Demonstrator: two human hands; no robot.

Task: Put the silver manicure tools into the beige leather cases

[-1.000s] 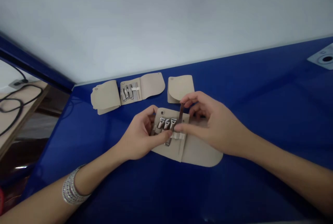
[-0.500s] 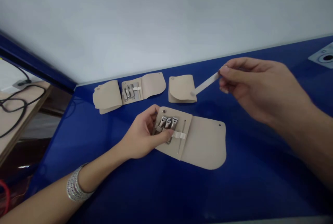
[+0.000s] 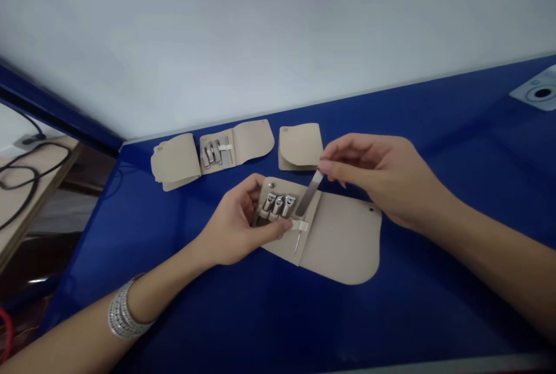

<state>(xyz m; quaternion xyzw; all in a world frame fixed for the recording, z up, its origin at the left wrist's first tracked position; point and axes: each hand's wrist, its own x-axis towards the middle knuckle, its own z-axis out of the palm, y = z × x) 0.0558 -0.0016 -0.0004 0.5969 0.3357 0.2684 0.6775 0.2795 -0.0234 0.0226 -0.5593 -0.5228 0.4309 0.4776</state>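
An open beige manicure case [image 3: 343, 241] is held at its left panel by my left hand [image 3: 237, 223], thumb on the front and fingers behind. Several nail clippers [image 3: 278, 205] sit side by side in that panel under elastic loops. A thin metal stick [image 3: 297, 242] lies right of them beneath a white elastic band [image 3: 299, 225]. Between thumb and fingers my right hand [image 3: 369, 171] pinches a flat metal nail file [image 3: 310, 193] by its upper end. The file slants down over the panel, its lower end at the white band; whether it is under the band I cannot tell.
Behind, on the blue table [image 3: 208, 316], lie a folded beige case [image 3: 176, 157], an open case with clippers [image 3: 254, 141] and another folded case [image 3: 300, 143]. A pale device with a round dark opening [image 3: 536, 91] lies far right. Black cables [image 3: 37, 174] rest on a wooden surface at left.
My right hand has moved left and down, bringing the nail file from the air at right to the case's white band. My left hand still grips the case.
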